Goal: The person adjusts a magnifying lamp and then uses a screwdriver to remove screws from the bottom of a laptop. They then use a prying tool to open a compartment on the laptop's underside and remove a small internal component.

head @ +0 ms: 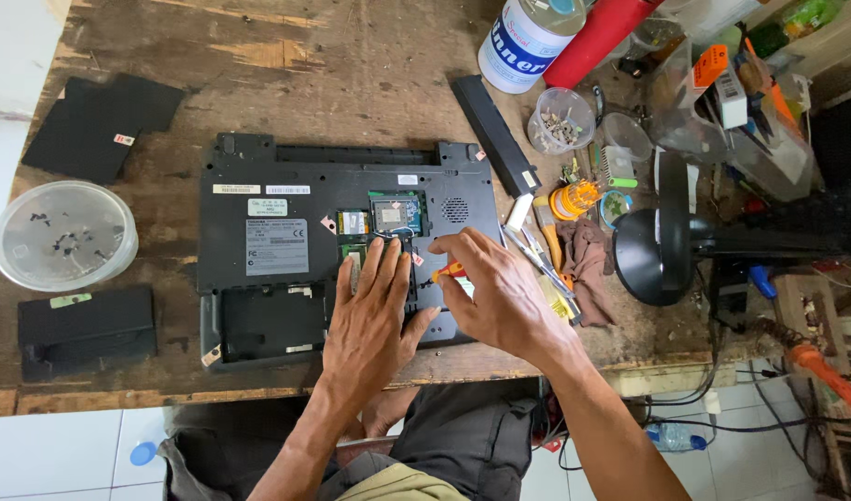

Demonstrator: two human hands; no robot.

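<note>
We're mid-disassembly; the upturned black laptop (pixel 286 250) lies at the worktop's (pixel 286 65) near edge; our left hand (pixel 370 320) presses flat, fingers spread, beside the open bay; our right hand (pixel 500 292) is pinched on an orange-handled screwdriver (pixel 449 272); next, we judge, calls for seating its tip squarely on 1 screw.

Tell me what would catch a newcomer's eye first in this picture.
First, the black laptop lying upside down in the middle of the worn wooden table, its small circuit boards bared. The left hand rests flat on it while the right hand pinches an orange-handled screwdriver. A clear round lid with loose screws sits at the left, and a jumble of tools crowds the right.
</note>
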